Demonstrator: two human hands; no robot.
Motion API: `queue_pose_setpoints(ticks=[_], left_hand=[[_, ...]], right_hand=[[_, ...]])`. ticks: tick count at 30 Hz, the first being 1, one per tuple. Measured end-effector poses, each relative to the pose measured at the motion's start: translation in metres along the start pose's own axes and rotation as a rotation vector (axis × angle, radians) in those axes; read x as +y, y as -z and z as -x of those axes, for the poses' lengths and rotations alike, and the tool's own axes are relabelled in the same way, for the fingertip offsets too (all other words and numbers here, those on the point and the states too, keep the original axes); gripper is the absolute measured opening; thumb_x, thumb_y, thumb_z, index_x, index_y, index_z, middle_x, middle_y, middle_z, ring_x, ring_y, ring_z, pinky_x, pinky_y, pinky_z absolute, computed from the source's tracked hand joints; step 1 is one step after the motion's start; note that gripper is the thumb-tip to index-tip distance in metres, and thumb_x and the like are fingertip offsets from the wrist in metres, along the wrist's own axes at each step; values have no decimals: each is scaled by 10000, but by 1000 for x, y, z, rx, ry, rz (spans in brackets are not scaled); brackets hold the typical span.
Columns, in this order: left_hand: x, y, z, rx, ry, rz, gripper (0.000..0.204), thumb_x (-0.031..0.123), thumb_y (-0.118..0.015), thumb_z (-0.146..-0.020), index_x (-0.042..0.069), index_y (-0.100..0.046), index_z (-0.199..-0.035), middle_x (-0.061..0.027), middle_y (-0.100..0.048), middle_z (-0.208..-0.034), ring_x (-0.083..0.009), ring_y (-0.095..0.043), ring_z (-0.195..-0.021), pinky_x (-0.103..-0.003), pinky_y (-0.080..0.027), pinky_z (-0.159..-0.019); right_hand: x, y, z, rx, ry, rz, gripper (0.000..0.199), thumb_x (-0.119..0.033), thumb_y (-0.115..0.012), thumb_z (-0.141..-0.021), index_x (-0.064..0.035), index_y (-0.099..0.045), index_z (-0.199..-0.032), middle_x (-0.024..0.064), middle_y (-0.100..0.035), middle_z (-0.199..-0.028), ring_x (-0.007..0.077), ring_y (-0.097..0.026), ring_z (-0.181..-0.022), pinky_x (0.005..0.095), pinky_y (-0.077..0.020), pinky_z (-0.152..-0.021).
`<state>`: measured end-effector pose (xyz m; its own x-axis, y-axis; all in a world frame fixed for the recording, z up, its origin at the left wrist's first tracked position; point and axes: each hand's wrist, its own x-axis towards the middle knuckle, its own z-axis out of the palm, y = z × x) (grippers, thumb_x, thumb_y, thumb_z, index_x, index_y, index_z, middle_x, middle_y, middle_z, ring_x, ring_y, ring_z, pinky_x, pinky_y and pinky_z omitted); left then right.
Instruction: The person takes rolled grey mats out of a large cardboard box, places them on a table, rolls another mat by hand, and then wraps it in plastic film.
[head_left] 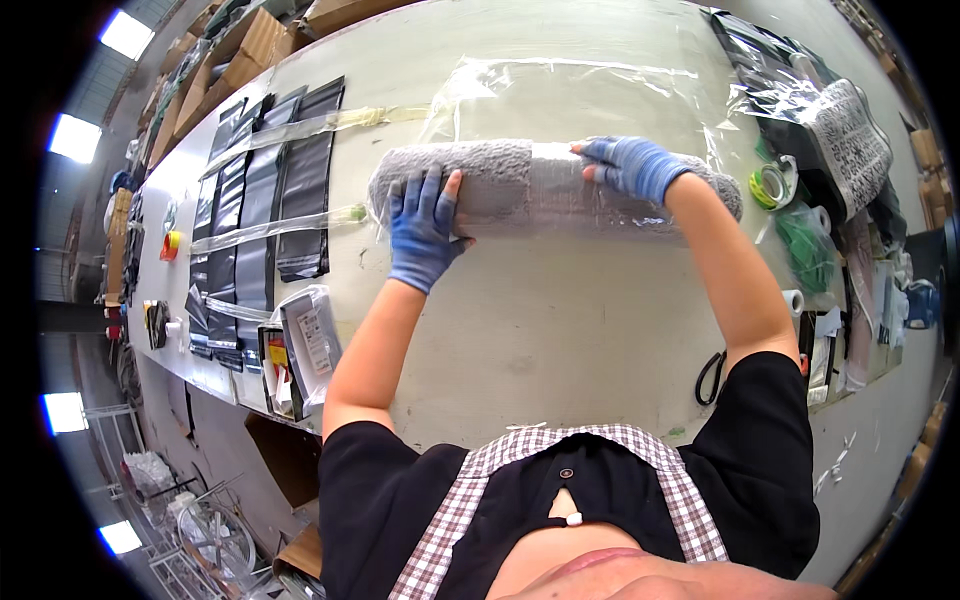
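A thick roll of grey plush fabric (490, 185) lies sideways across the table, with clear plastic film around its middle and right part. My left hand (425, 228), in a blue knitted glove with bare fingertips showing, rests on the roll's left part with its fingers spread. On the film-covered right part lies my right hand (638, 168), gloved alike, its fingers stretched toward the left over the top. Both hands touch the roll and neither is closed around it. Beyond the roll, a clear plastic sheet (570, 98) spreads flat over the tabletop.
Black plastic bags (310, 180) lie in rows on the left, crossed by clear strips. An open box (305, 340) stands near the left front edge. Tape rolls (770, 185), a patterned folded textile (850, 145) and a green bundle (808, 250) crowd the right. Black-handled scissors (711, 378) lie near the front edge.
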<state>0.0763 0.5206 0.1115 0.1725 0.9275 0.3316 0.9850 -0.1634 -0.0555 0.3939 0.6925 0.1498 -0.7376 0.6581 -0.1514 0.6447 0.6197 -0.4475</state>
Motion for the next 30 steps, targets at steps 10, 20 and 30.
queue_pose_setpoints(ticks=[10,20,30], left_hand=[[-36,2,-8,-89,-33,-194,1251,376,-918,-548,257,-244,-1595,-131,-358,-1568,-370,-364,-1414,-584,-229,-1163],[-285,62,72,443,805,148,186,195,-558,-993,94,-664,-1108,-115,-687,-1001,-285,-659,-929,-371,-522,-848],[-244,-99,-48,-461,720,829,534,85,-739,-882,-13,-541,-1368,-171,-653,-1268,-194,-605,-1137,-299,-460,-1007]], right_hand=[[-57,-64,43,298,-73,492,1004,-572,-768,-756,-226,-295,-1571,135,-350,-1562,357,-327,-1442,571,-204,-1195],[-41,-69,24,405,11,410,1160,-512,-882,-565,-261,-316,-1547,116,-358,-1550,370,-353,-1401,602,-248,-1143],[-42,-90,35,524,61,426,1179,-503,-890,-499,-280,-348,-1523,108,-377,-1535,379,-361,-1390,624,-237,-1141]])
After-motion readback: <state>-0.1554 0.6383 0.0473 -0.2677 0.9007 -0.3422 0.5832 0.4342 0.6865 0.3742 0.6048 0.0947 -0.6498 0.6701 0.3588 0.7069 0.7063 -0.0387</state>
